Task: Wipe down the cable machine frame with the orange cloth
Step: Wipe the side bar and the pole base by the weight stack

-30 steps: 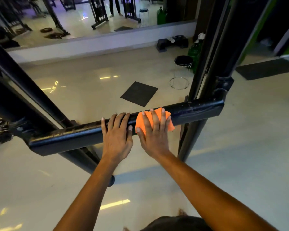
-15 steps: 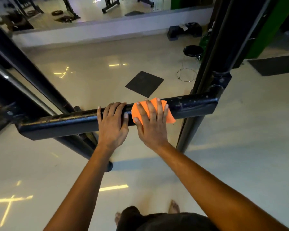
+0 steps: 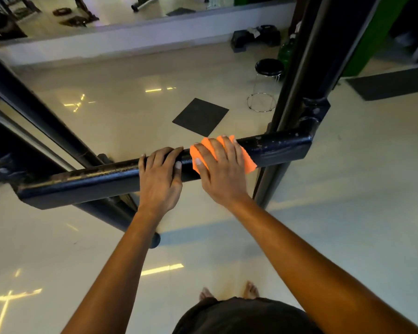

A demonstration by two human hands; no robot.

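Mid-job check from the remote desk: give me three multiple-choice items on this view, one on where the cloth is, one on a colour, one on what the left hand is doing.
1. Where is the orange cloth?
A. On the floor by the stool
B. On the horizontal bar, under the right hand
C. Hung on the upright post

2. What colour is the stool's seat?
A. Black
B. White
C. Red

3. What is the left hand doing?
A. Hanging free at the person's side
B. Pinching the cloth
C. Resting on the bar with fingers curled over its top

Key: 1 B, the right hand presses the cloth flat on the horizontal bar with spread fingers. 2 A, the stool has a dark round seat over chrome legs. 3 C, the left hand lies on the bar just left of the cloth, holding no cloth.
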